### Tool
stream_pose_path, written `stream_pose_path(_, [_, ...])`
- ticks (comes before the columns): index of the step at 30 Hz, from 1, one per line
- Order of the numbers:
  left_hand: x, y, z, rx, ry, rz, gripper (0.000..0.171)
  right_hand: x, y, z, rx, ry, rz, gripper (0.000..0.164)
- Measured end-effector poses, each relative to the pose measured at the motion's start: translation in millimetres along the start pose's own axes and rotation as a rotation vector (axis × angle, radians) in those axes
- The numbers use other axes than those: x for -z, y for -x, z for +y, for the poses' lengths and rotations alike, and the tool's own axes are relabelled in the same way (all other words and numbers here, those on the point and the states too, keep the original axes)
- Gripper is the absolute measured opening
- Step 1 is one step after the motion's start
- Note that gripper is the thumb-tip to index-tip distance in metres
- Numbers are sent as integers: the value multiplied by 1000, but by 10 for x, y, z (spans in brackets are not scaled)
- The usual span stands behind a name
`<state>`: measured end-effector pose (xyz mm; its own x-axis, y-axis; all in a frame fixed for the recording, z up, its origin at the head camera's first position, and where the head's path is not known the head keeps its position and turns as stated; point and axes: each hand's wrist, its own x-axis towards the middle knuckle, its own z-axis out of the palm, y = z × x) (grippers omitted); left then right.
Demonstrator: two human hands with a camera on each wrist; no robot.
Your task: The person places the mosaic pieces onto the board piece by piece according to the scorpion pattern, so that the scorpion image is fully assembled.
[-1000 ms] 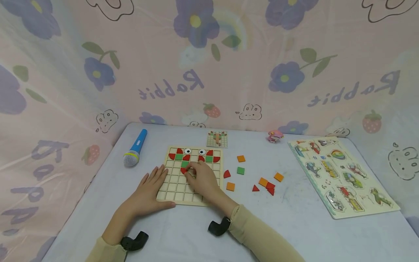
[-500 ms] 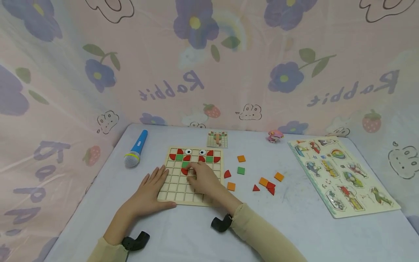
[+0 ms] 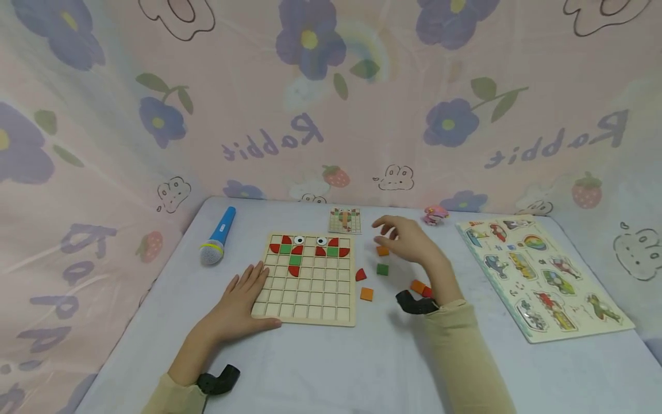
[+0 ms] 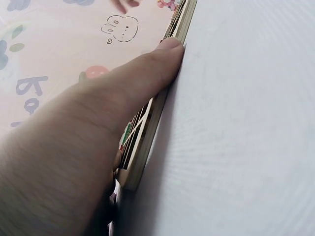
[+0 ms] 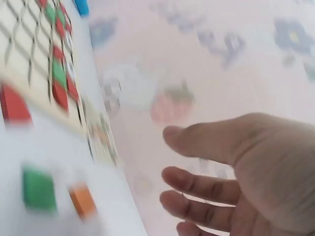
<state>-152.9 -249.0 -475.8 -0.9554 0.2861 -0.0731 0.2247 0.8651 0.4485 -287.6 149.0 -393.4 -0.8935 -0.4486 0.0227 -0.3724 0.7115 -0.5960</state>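
Observation:
A wooden grid board [image 3: 310, 299] lies flat mid-table, with red quarter-round pieces, green squares and two eye pieces set in its upper cells. A green square [image 3: 295, 261] and a red piece [image 3: 294, 271] sit below the left eye. My left hand [image 3: 239, 305] rests along the board's left side, fingers straight, its thumb [image 4: 170, 49] at the front edge. My right hand [image 3: 405, 237] hovers past the board's right side with nothing in it, fingers loosely bent and apart. Beneath it are an orange square [image 3: 383, 251] and a loose green square [image 3: 383, 269].
Nearer the board lie a red quarter piece [image 3: 361, 275] and an orange square [image 3: 366, 294]; another orange square [image 3: 418, 286] is by the right wrist. A pattern card [image 3: 345, 221] stands behind the board. Around are a toy microphone [image 3: 218, 236], pink figurine [image 3: 435, 215] and picture puzzle [image 3: 543, 276].
My right hand has left the board and moved right, over the loose pieces. The green and red pieces it was touching now show uncovered in the grid. The left hand stays put.

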Motion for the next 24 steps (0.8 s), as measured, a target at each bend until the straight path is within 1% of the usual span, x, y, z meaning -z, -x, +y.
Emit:
stream_pose_path(2, [7, 3, 6, 1, 2, -2, 125, 138, 65, 251, -33, 14, 13, 33])
stream_pose_path(4, [15, 6, 8, 0, 6, -1, 125, 236, 136, 458, -51, 22, 29, 34])
stream_pose_path(7, [24, 9, 6, 1, 7, -1, 125, 303, 206, 704, -54, -11, 47, 33])
stream_pose_path(10, [30, 12, 5, 2, 9, -1, 125, 308, 234, 867, -50, -72, 52, 33])
stream_pose_path(13, [31, 13, 8, 2, 12, -2, 125, 279, 238, 975, -64, -110, 53, 34])
stream_pose_path(17, [21, 11, 12, 2, 20, -2, 125, 229, 245, 1070, -89, -110, 72, 33])
stream_pose_path(20, [10, 7, 11, 0, 17, -2, 125, 179, 234, 1097, -90, -136, 79, 32])
stream_pose_path(24, [0, -2, 5, 1, 6, -3, 126, 91, 175, 1065, -76, -168, 67, 33])
